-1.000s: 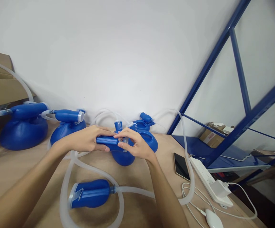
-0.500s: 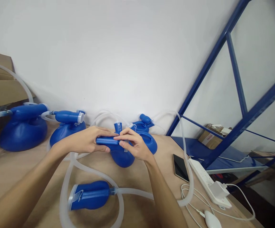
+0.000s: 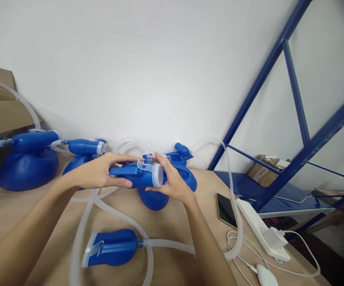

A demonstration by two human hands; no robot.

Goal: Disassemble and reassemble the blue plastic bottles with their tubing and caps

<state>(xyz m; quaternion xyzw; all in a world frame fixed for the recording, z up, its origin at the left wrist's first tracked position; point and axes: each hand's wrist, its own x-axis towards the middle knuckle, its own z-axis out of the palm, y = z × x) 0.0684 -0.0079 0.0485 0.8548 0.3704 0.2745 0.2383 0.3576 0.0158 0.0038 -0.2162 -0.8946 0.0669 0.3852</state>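
My left hand [image 3: 104, 172] is closed round the grooved side of a blue plastic urinal head [image 3: 134, 174], thumb below and fingers on top. Its capped end points right, and the white cap [image 3: 158, 175] is on, with a white strap running over the blue body. My right hand [image 3: 173, 180] is open at that end, fingers straight and apart, its thumb beneath the piece; whether it touches the cap I cannot tell. Behind and below is a blue bottle [image 3: 153, 199], partly covered by the held piece. Nearer me, a second capped urinal head [image 3: 112, 247] lies on the table, joined to a clear tube [image 3: 172, 245].
Blue urinal bottles [image 3: 27, 167] with tubes stand along the wall at left; another [image 3: 189, 178] is behind my right hand. To the right lie a phone [image 3: 226, 209], a white power strip [image 3: 258, 226] and cables. A blue metal rack [image 3: 296, 91] rises beyond the table [image 3: 172, 274].
The held urinal head has turned, so its strap and white cap now show at the right. My right hand's fingers have spread from their pinch at its end.
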